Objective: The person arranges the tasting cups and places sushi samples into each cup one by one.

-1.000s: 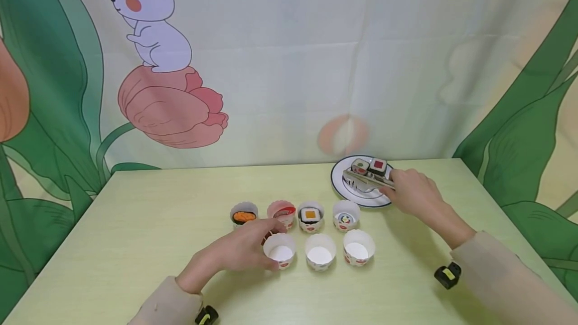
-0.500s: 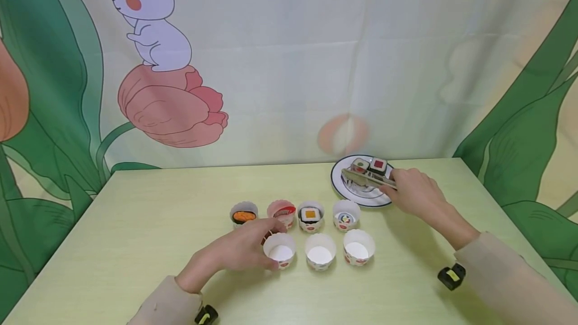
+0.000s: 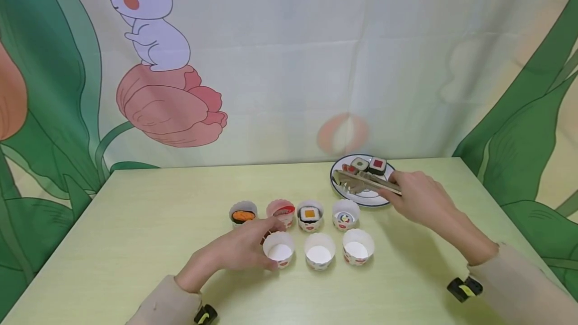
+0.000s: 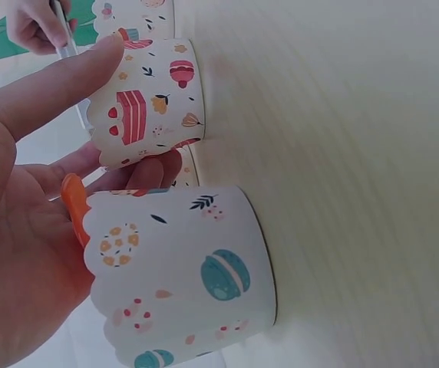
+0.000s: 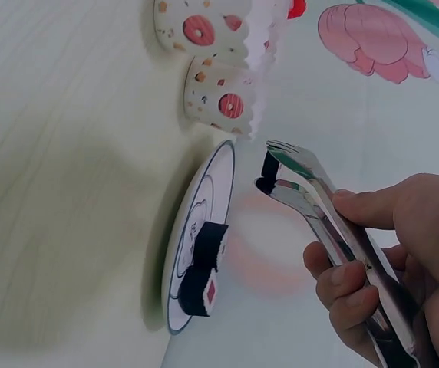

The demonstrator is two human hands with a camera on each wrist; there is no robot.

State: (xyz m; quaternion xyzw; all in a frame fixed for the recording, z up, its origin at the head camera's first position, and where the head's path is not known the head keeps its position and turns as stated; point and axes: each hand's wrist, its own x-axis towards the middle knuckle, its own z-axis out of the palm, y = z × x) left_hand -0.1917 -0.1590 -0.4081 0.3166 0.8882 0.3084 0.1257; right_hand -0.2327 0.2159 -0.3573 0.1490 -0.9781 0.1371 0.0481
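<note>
My right hand [image 3: 417,197] grips metal tongs [image 5: 358,253], whose tips pinch a small dark-wrapped sushi roll [image 5: 270,165] above the plate [image 3: 336,192]. Two more sushi rolls lie on that plate, one with a red square centre [image 3: 377,165] and one with a pale round top [image 3: 359,163]. With thumb and fingers curled around it, my left hand [image 3: 239,245] holds a white paper cup [image 3: 278,251] printed with cake slices. Close by the palm in the left wrist view stands another cup [image 4: 181,268], something orange showing at its rim.
Behind the left hand stands a row of paper cups: one with an orange-topped sushi [image 3: 244,216], a pink cup [image 3: 280,209], one with a yellow-centred piece [image 3: 309,214], and one at the right [image 3: 346,214]. Two white-interior cups, middle [image 3: 319,252] and right [image 3: 358,247], stand in front.
The tongs have lifted a sushi roll and moved slightly left and toward me, away from the two other rolls. The right forearm has shifted right; my left hand stays in place.
</note>
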